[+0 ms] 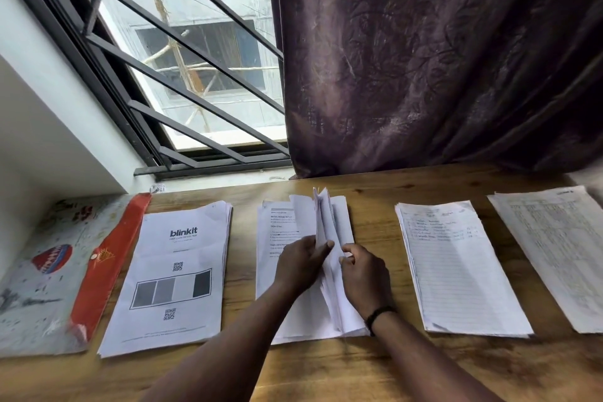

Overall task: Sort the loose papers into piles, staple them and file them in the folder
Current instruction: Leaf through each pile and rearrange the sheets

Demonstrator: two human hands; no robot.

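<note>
— While leafing through the middle pile [303, 271], both hands at work: left hand [301, 263] flat-fingered against the raised sheets, right hand [363, 274] pinching a few page edges between thumb and fingertips.

— Step in hand?

— Probably checking or counting the middle pile; sorting looks mostly done. Four stacks laid in a row on the wooden table [359, 369]. Left of the middle pile, the blinkit pile [173, 274]. Right of it, the lined-sheet pile [456, 268]. Further right again, the table-print pile [554, 255], partly cut by the frame edge.

— And the folder?

— Far left of the middle pile, beyond the blinkit pile: red-flapped folder [45, 274], lying flat and snapped closed, untouched.

— Stapler?

— Nowhere in view. Cannot say where.

— Next move?

— Likely letting the fanned sheets fall back, squaring the edges, then fetching a stapler. Needs the raised pages kept together so none slide off the stack; loose paper slips easily. After that, same for the other three, then opening the folder flap.

— Anything else nearby?

— Barred window [182, 69] and purple curtain [440, 59] behind the middle pile. Dark band on the right wrist.
</note>
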